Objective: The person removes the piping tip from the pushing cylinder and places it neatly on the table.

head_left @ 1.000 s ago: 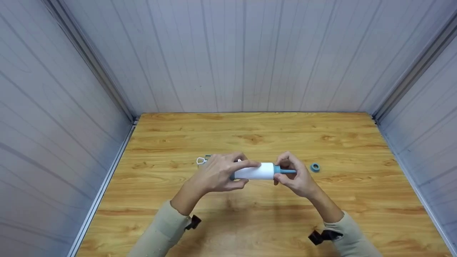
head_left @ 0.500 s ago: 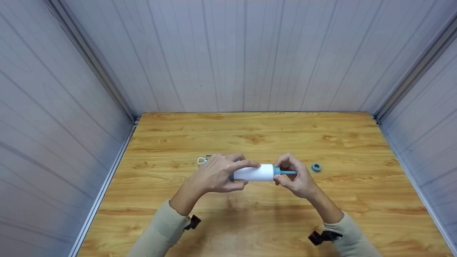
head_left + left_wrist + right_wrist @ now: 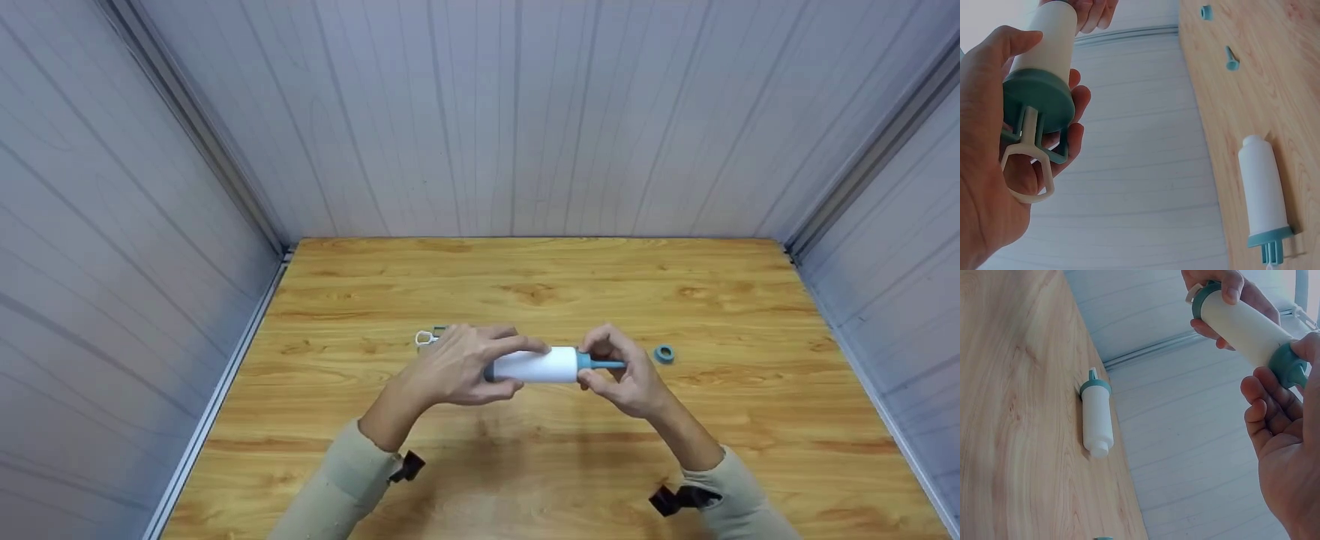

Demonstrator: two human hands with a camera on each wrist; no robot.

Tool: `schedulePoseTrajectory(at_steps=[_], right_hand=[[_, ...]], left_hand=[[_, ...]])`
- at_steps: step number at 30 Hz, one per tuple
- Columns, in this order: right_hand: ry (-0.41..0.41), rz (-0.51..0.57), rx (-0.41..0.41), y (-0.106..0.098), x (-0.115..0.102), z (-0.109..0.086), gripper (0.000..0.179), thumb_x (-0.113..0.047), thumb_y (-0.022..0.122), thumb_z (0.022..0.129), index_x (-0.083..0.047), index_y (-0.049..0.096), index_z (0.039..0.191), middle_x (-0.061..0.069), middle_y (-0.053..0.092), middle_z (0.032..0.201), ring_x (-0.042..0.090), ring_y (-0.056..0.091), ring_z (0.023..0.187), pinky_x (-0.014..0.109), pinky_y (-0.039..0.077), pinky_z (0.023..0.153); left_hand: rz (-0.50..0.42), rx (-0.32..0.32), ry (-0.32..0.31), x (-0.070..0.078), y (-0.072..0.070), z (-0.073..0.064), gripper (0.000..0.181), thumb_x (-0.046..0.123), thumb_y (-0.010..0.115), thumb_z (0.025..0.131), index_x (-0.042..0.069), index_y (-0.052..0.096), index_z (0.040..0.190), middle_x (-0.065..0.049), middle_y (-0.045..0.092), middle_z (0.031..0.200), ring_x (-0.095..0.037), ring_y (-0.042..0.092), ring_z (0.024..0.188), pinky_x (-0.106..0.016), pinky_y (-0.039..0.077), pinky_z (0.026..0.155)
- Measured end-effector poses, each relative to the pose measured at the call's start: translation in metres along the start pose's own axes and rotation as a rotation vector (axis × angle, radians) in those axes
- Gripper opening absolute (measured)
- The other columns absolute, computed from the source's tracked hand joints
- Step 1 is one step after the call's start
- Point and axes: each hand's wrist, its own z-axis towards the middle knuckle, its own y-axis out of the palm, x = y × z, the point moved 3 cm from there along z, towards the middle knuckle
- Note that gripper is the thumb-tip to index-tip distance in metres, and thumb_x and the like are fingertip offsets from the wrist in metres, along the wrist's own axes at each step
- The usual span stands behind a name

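Note:
Both hands hold a white icing syringe [image 3: 541, 365] level above the table. My left hand [image 3: 465, 365] grips its barrel near the teal end cap [image 3: 1041, 93], fingers and thumb on opposite sides. Out of that cap come teal finger loops and a white plunger ring [image 3: 1049, 177], beside the left palm. At the other end, my right hand [image 3: 628, 384] pinches the teal nozzle collar [image 3: 1286, 364] between thumb and fingers. The slim teal nozzle [image 3: 609, 364] points right, towards the right palm. In the right wrist view, the collar sits right against the barrel's end.
A second white syringe [image 3: 1264, 185] lies on the wooden table [image 3: 525, 270]; in the head view the left hand hides most of it. A small teal ring [image 3: 664, 354] lies to the right, and a loose teal nozzle [image 3: 1231, 61] nearby. Pale panels [image 3: 480, 120] wall the table.

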Motion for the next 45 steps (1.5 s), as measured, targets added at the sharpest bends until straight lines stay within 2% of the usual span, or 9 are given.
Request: schedulePoseTrajectory(at_steps=[5,8,16,20,24,30,35,41,45], right_hand=[[-0.027,-0.006,-0.001,-0.0006,-0.0019,-0.0001,0.030,0.029,0.059,0.091,0.015,0.055,0.117,-0.003,0.074,0.102,0.010,0.071,0.076,0.024,0.062,0.070],[-0.023,-0.019,0.004,-0.0016,-0.0018,-0.0001,0.030,0.028,0.060,0.090,0.015,0.055,0.116,-0.003,0.075,0.102,0.006,0.072,0.080,0.023,0.063,0.072],[-0.033,-0.102,-0.010,-0.0054,-0.0036,0.0012,0.035,0.027,0.067,0.085,0.012,0.060,0.116,-0.010,0.073,0.113,0.001,0.073,0.097,0.021,0.064,0.081],[-0.024,-0.066,-0.010,-0.0073,-0.0024,0.0016,0.037,0.030,0.065,0.084,0.014,0.059,0.116,-0.013,0.074,0.116,0.001,0.075,0.098,0.021,0.065,0.083],[-0.011,-0.017,0.001,-0.0069,0.0001,0.0015,0.036,0.028,0.061,0.087,0.018,0.055,0.121,-0.011,0.075,0.117,0.003,0.076,0.096,0.022,0.065,0.083],[0.033,0.016,0.034,-0.0032,0.0014,0.0017,0.022,0.018,0.050,0.097,0.016,0.052,0.119,-0.010,0.073,0.105,0.007,0.067,0.076,0.022,0.060,0.067],[0.030,-0.012,0.058,-0.0004,0.0019,0.0012,0.019,0.022,0.051,0.097,0.013,0.053,0.113,-0.009,0.069,0.095,0.015,0.060,0.066,0.021,0.056,0.060],[0.022,-0.007,0.040,0.0005,0.0042,0.0003,0.019,0.021,0.053,0.098,0.013,0.053,0.114,-0.005,0.068,0.093,0.024,0.058,0.066,0.022,0.056,0.062],[0.014,-0.019,0.029,0.0000,0.0052,-0.0009,0.023,0.022,0.057,0.095,0.014,0.054,0.116,-0.010,0.070,0.103,0.013,0.063,0.076,0.021,0.058,0.069]], left_hand=[[-0.032,-0.022,-0.018,-0.0011,0.0009,0.0009,0.048,0.034,0.073,0.097,0.023,0.072,0.143,-0.009,0.081,0.110,-0.009,0.051,0.060,-0.017,0.036,0.058],[-0.045,-0.034,-0.025,-0.0010,0.0009,0.0011,0.049,0.034,0.072,0.097,0.022,0.071,0.145,-0.010,0.080,0.111,-0.009,0.048,0.060,-0.017,0.034,0.058],[-0.118,-0.077,-0.056,-0.0022,0.0026,-0.0001,0.053,0.034,0.068,0.099,0.022,0.069,0.151,-0.012,0.081,0.116,-0.011,0.054,0.063,-0.019,0.040,0.060],[-0.082,-0.080,-0.048,-0.0012,0.0031,0.0013,0.054,0.034,0.069,0.100,0.024,0.068,0.153,-0.013,0.080,0.116,-0.011,0.053,0.060,-0.018,0.038,0.058],[-0.029,-0.057,-0.032,-0.0003,0.0039,0.0026,0.052,0.034,0.071,0.101,0.026,0.069,0.152,-0.012,0.080,0.117,-0.013,0.058,0.063,-0.018,0.038,0.058],[0.058,-0.010,0.004,0.0008,0.0037,0.0006,0.052,0.033,0.076,0.100,0.028,0.070,0.151,-0.010,0.080,0.115,-0.015,0.064,0.065,-0.020,0.040,0.056],[0.102,0.010,0.023,0.0031,0.0019,-0.0001,0.052,0.034,0.078,0.098,0.030,0.071,0.150,-0.009,0.080,0.115,-0.015,0.066,0.065,-0.020,0.038,0.054],[0.111,0.011,0.020,0.0043,0.0013,-0.0018,0.054,0.035,0.079,0.097,0.030,0.071,0.150,-0.008,0.080,0.115,-0.014,0.066,0.066,-0.019,0.039,0.054],[0.123,0.003,0.018,0.0037,0.0027,-0.0024,0.054,0.035,0.079,0.098,0.030,0.070,0.151,-0.008,0.080,0.115,-0.014,0.066,0.065,-0.019,0.039,0.054]])
